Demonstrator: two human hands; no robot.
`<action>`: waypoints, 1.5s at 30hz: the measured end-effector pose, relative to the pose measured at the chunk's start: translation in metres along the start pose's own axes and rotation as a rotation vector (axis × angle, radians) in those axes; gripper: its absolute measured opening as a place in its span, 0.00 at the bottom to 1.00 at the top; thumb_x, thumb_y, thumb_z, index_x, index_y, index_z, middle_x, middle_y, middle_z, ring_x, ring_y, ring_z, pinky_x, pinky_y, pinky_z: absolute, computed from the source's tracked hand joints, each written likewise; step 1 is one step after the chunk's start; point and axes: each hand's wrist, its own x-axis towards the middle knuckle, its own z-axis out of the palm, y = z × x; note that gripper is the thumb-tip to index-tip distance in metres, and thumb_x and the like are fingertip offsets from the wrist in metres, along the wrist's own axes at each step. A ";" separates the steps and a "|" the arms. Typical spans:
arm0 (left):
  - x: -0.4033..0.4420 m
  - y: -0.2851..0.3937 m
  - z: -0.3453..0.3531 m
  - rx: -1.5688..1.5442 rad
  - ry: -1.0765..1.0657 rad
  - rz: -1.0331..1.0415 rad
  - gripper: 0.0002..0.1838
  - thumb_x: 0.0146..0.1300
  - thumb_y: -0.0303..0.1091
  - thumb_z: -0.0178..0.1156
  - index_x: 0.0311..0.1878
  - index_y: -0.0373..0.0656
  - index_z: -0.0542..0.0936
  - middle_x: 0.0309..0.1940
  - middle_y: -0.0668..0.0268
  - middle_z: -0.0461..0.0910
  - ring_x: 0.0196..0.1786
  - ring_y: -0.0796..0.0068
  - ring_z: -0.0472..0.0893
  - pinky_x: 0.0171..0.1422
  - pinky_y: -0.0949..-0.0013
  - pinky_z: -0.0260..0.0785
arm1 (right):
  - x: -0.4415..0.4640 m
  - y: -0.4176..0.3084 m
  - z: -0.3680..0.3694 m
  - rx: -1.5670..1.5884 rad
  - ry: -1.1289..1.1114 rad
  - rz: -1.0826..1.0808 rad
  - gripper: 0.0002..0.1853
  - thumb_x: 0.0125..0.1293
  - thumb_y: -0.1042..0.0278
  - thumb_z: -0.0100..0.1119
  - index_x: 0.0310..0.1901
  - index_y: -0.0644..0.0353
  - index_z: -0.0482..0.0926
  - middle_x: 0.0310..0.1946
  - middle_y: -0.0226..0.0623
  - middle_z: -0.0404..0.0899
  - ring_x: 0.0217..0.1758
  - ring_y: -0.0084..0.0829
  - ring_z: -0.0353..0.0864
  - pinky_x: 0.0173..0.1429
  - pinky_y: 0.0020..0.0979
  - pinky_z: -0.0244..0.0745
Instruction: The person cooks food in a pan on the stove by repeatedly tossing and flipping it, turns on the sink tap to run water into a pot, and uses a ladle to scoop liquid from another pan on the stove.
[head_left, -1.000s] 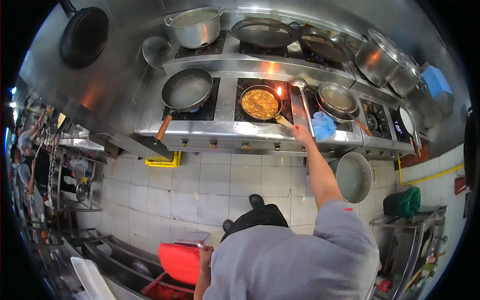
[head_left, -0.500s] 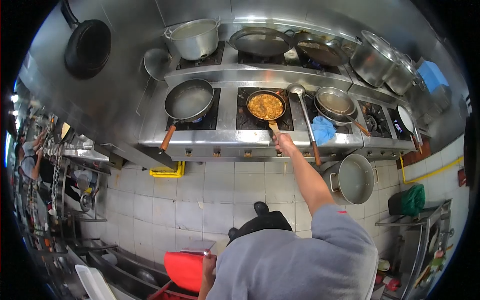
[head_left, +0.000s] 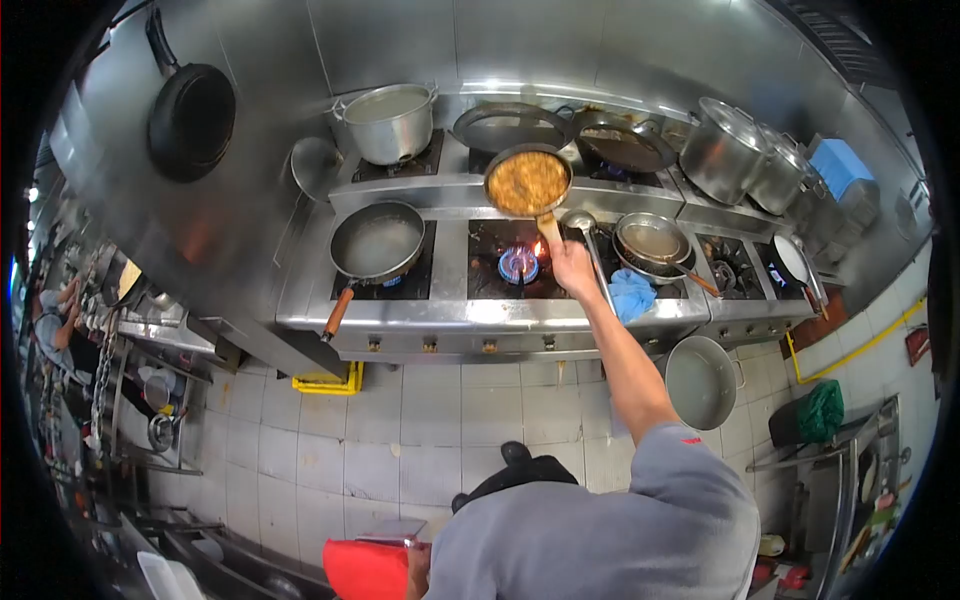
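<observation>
My right hand (head_left: 573, 268) is wrapped round the light handle of a small frying pan (head_left: 528, 181) filled with golden-brown food. The pan is raised above and behind a lit burner (head_left: 518, 265) with blue and orange flame. Low in the view, my left hand (head_left: 418, 560) is partly hidden by my body, beside a red object (head_left: 366, 570); its fingers and what they hold are hard to make out. A ladle (head_left: 590, 240) lies just right of my right hand, near a blue cloth (head_left: 631, 294).
A wooden-handled pan (head_left: 377, 242) sits on the left burner. A bowl-shaped strainer (head_left: 652, 240) rests to the right. Behind stand a large pot (head_left: 390, 122) and wide dark pans (head_left: 511, 128). A big pot (head_left: 700, 383) is below the stove front. Another person (head_left: 58, 325) is far left.
The frying pan has been lifted off its burner by my right hand, uncovering the flame. The camera view has tilted up somewhat. My left hand is now lower in view.
</observation>
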 end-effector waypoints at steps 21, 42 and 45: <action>-0.009 0.028 -0.004 -0.050 0.010 -0.149 0.06 0.50 0.28 0.51 0.28 0.35 0.75 0.20 0.60 0.76 0.21 0.75 0.74 0.23 0.74 0.66 | -0.022 0.082 0.057 0.472 -0.298 0.342 0.15 0.60 0.60 0.47 0.23 0.62 0.70 0.10 0.26 0.62 0.08 0.18 0.56 0.11 0.22 0.47; -0.030 -0.035 0.006 -0.005 0.028 -0.141 0.09 0.49 0.29 0.55 0.30 0.33 0.77 0.24 0.60 0.78 0.29 0.73 0.76 0.34 0.73 0.67 | -0.038 0.131 0.122 0.402 -0.341 0.473 0.20 0.62 0.51 0.44 0.32 0.64 0.69 0.14 0.32 0.66 0.12 0.23 0.65 0.12 0.24 0.59; -0.041 -0.035 -0.003 0.012 0.011 -0.093 0.09 0.49 0.28 0.54 0.30 0.32 0.77 0.24 0.60 0.77 0.28 0.73 0.75 0.34 0.73 0.67 | -0.045 0.125 0.114 0.372 -0.270 0.493 0.22 0.61 0.49 0.45 0.38 0.65 0.70 0.18 0.32 0.68 0.15 0.23 0.66 0.13 0.23 0.61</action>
